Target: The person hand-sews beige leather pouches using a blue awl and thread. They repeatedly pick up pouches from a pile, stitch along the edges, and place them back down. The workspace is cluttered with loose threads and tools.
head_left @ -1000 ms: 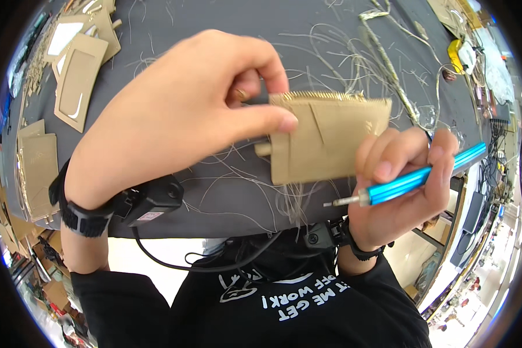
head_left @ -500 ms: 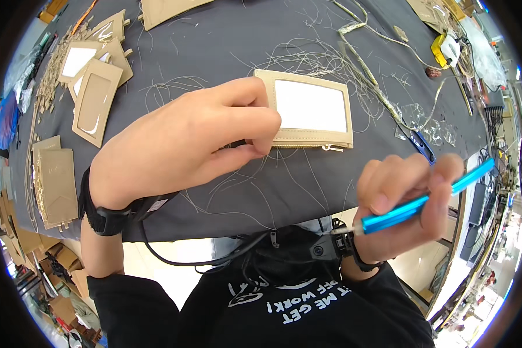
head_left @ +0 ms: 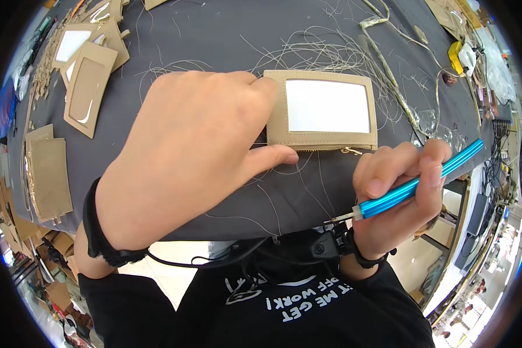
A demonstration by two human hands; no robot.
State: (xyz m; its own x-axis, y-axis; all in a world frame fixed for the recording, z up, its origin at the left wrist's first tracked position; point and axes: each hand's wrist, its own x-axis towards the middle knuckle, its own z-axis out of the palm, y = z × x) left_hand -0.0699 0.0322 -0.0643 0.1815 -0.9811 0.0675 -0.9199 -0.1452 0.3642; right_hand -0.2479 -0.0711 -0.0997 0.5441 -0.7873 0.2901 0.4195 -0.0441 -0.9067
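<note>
Your cardholder [head_left: 326, 108] has flipped window-up, long axis left-right, zip [head_left: 318, 149] towards you. Right hand [head_left: 397, 169] pinches blue-handled tool [head_left: 390, 199]; left hand [head_left: 196, 119], grip I cannot tell

Shows a tan wallet [head_left: 323, 107], white window [head_left: 327, 107] facing up, gold zipper [head_left: 316, 150] along its lower edge; slanting below right of the wallet, a blue-handled tool [head_left: 390, 197], tip leftward.

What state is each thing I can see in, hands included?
Tan card holder: window side facing the camera.
Zip: along its near edge; open or shut unclear.
Blue tool: held, tip apart from the holder.
Left hand: at the holder's left end, thumb extended, fingertips hidden.
Right hand: closed around the tool.
Threads: loose, tangled.
Leftmost card holders: overlapping.
</note>
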